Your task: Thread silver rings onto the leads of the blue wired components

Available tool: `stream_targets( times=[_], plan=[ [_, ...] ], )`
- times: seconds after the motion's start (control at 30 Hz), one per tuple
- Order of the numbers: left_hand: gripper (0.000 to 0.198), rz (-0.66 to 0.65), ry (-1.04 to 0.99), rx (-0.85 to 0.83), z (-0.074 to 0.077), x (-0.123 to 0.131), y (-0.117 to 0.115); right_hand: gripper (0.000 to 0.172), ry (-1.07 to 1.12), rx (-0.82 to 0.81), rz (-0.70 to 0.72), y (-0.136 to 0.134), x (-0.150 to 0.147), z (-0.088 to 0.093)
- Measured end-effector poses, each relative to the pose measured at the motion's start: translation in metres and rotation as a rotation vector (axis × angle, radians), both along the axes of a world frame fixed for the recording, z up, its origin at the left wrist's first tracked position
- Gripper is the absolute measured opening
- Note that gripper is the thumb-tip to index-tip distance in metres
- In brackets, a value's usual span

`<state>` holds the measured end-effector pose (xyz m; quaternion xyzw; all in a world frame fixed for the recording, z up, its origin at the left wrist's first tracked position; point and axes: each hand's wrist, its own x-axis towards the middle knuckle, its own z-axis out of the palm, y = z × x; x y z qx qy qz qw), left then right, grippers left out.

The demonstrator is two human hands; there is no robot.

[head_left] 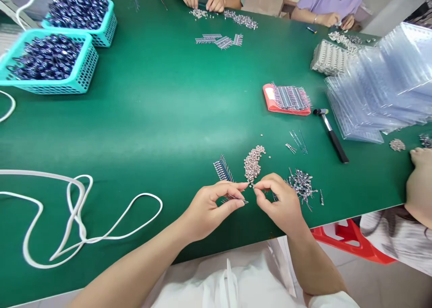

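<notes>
Green table (pixel 151 110): a pin (pixel 240 201) is pinched in left hand (pixel 209 207), lower centre; right hand (pixel 281 204) is closed narrow beside it, contents indiscernible. Bead pile (pixel 253 163) is set just above. Baskets (pixel 84 69) are kept upper left, cord (pixel 77 218) lower left.

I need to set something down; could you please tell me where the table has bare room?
The green table is bare centrally, between teal baskets, white cord and red tray. Crowded: around the left hand pinching a pin, right hand, bead pile and plastic sheets.

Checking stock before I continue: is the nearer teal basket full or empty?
Full: dark blue parts fill the nearer teal basket up to its rim.
</notes>
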<state>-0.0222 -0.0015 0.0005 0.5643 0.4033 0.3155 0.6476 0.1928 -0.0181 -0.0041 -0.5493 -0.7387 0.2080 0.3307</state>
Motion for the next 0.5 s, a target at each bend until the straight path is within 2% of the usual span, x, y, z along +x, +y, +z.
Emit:
stream_targets(
  times=[0.1,0.23,0.5],
  plan=[
    [0.009,-0.01,0.007,0.151,0.001,0.002,-0.004,0.013,0.054,0.035,-0.003,-0.005,-0.011,0.007],
    [0.009,0.022,-0.024,0.236,-0.001,0.004,-0.008,0.012,0.041,0.13,-0.057,-0.006,-0.021,0.007],
    [0.008,0.05,-0.134,0.155,-0.003,0.005,-0.012,0.017,0.081,0.244,-0.138,-0.009,-0.024,-0.001]
  ],
)
